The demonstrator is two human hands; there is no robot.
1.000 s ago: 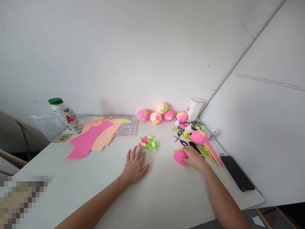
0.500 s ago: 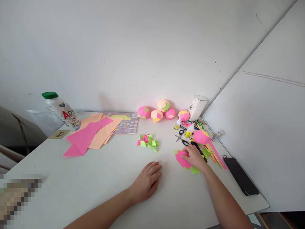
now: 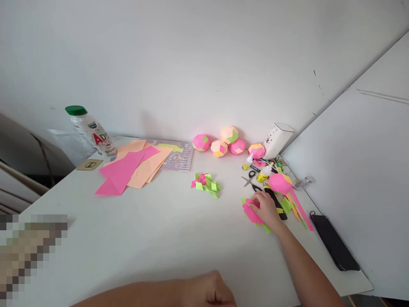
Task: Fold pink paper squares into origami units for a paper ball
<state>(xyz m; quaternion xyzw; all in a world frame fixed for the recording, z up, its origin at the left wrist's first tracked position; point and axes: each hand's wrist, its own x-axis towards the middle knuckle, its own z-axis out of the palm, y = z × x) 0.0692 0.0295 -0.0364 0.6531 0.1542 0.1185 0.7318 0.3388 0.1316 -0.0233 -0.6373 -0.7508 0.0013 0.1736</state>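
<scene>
My right hand is closed around the edge of a small pile of pink and green paper pieces on the table, thumb on the pink top. Low in the picture is my left hand, curled like a fist and partly cut off by the lower edge; nothing shows in it. Folded green and pink paper pieces lie loosely at mid-table, apart from both hands. Just beyond the right hand are scissors and a black-and-yellow cutter.
Faceted paper balls stand by the wall. Glue bottles, another pink ball and paper strips crowd the right. A black phone lies near the right edge. At left are paper sheets, a notebook and a bottle.
My left hand has drawn back from near the folded pieces to the bottom edge and curled up. The right hand stays at the paper pile. The view has shifted somewhat.
</scene>
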